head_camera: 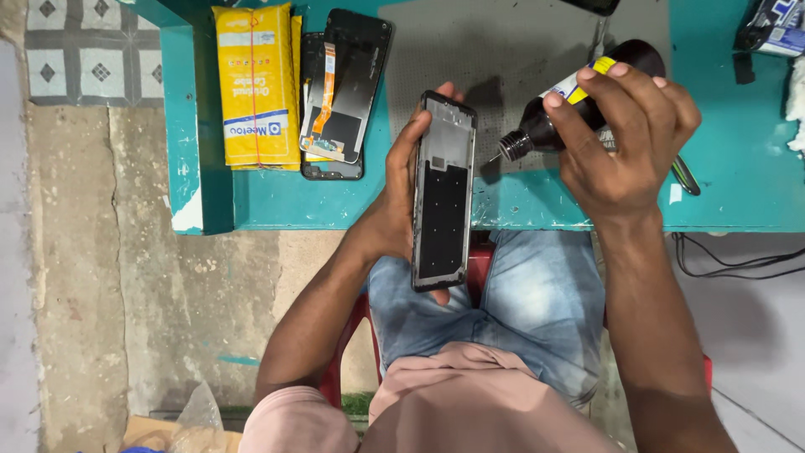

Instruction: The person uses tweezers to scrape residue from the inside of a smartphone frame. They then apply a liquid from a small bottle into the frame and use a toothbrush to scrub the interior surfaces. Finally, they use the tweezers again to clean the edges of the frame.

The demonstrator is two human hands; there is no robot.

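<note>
Left hand [394, 214] grips a phone frame [444, 193] by its long edge, upright over the lap, just nearer than the bench [738, 180] edge. The frame is a thin dark rectangle with a grey rim and matte black inner panel, no screen fitted. Right hand [625, 138] is closed around a small dark bottle [579, 101], tilted so its fine nozzle points at the frame's upper right edge, just beside it; can't tell if it touches. No glue bead visible on the rim, so gluing looks barely begun; screen fitting is left. Beyond the left hand, a loose screen panel [344, 84] lies back-up on the teal bench, with an orange ribbon strip. Left of it sits a yellow packet [256, 84]. A grey mat [503, 50] lies beyond the bottle.
</note>
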